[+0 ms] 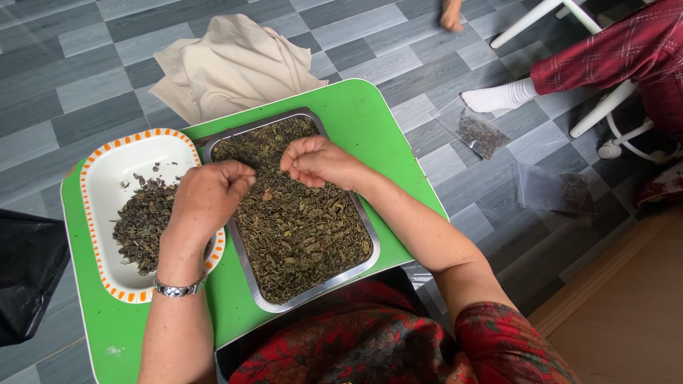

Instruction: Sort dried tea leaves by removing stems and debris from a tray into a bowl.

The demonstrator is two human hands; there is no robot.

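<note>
dried green leaves (299,235) lie under left hand (210,195) and right hand (316,160).

We hold both forearms bare and extended forward, converging toward centre. Our left hand (210,193) is curled with the knuckles up, fingers bunched into a loose pinch grip. Our right hand (316,162) is likewise curled, fingertips drawn together and pointing down. The two hands sit near each other, not touching.
</note>
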